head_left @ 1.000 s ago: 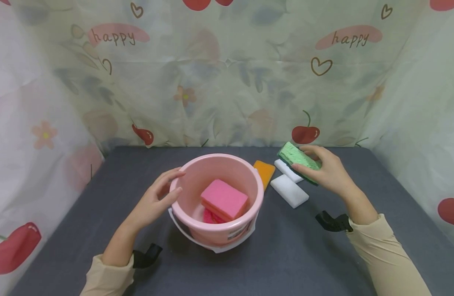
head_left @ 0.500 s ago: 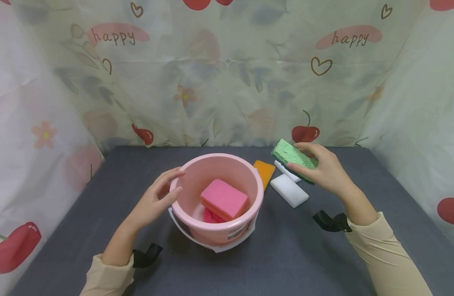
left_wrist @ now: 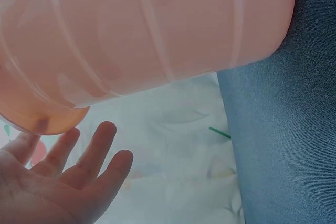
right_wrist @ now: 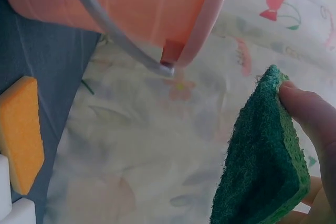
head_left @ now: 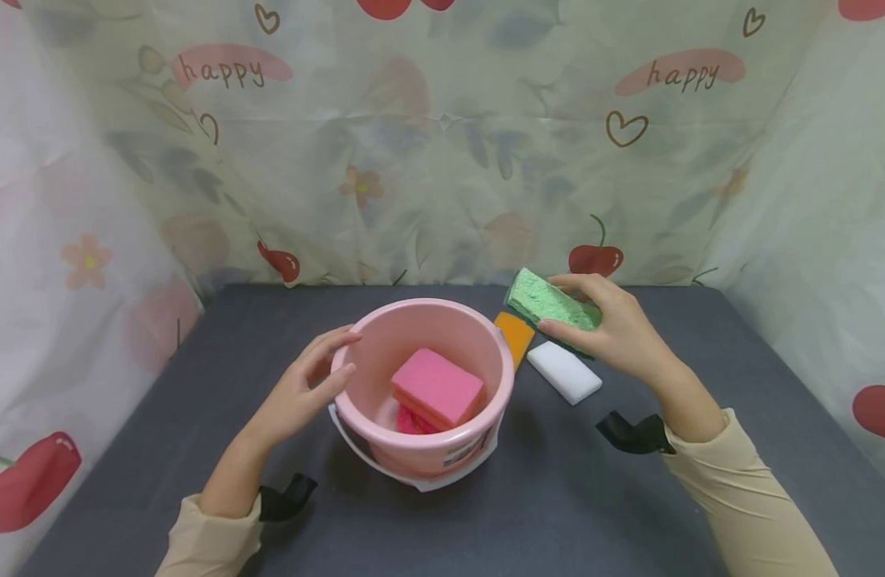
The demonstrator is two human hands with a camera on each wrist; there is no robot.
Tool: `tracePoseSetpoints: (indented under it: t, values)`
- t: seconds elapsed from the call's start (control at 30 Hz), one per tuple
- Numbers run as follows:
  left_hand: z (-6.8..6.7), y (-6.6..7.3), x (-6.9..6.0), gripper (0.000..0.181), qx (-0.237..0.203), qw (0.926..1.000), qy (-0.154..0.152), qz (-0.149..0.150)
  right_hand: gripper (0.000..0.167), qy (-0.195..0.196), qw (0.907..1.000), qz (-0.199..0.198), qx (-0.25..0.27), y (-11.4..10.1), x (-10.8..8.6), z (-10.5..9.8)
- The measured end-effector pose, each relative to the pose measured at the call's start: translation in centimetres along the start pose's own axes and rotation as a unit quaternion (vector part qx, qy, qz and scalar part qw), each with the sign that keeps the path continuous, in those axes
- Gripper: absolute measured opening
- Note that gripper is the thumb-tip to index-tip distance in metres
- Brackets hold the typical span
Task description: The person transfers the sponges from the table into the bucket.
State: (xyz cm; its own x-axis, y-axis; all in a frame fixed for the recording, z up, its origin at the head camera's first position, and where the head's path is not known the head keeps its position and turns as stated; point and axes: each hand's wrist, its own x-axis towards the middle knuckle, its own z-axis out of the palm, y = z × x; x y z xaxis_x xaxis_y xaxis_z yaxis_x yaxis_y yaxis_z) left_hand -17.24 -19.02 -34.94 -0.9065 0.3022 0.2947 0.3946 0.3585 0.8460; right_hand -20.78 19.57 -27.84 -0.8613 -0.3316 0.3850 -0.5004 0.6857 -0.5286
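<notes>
Beyond the left fingers, on the patterned cloth, the word "happy" reads in brown lowercase on a pink patch. The left hand has its fingers loosely spread at the near-left rim of a pink bucket, just where they were a second ago. Right of those fingers, inside the bucket, a pink sponge lies tilted on a darker pink piece, both unmoved. Low on the bucket's front wall, nearer the left fingers than the right, sits a label whose print is too small to read. Past the bucket, left of the right fingers, an orange sponge lies on the dark tabletop. The right hand pinches a green sponge between thumb and fingers, above the tabletop; it has shifted left toward the bucket, and its near end now overlaps the orange sponge's top corner in the head view. Below the right fingers lies a white pad; a second, visible earlier in that view, is now hidden behind the green sponge, though the right wrist view shows both. Beyond the right fingers, the cloth repeats "happy" above a heart outline.
</notes>
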Motion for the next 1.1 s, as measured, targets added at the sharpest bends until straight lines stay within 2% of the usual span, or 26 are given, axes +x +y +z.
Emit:
tracePoseSetpoints:
  t: [0.4, 0.8, 1.1]
  values:
    - [0.0, 0.0, 0.0, 0.046, 0.0, 1.0, -0.001, -0.005, 0.054, -0.01, 0.9989, -0.046, 0.004, -2.0, -0.1, 1.1]
    - [0.0, 0.0, 0.0, 0.046, -0.001, 1.0, -0.003, -0.004, 0.054, -0.038, 0.9978, -0.052, 0.013, -4.0, 0.0, 2.3]
    - [0.0, 0.0, 0.0, 0.046, -0.004, 1.0, -0.003, -0.003, 0.053, -0.046, 0.9952, -0.081, 0.03, -4.8, 0.3, 3.0]
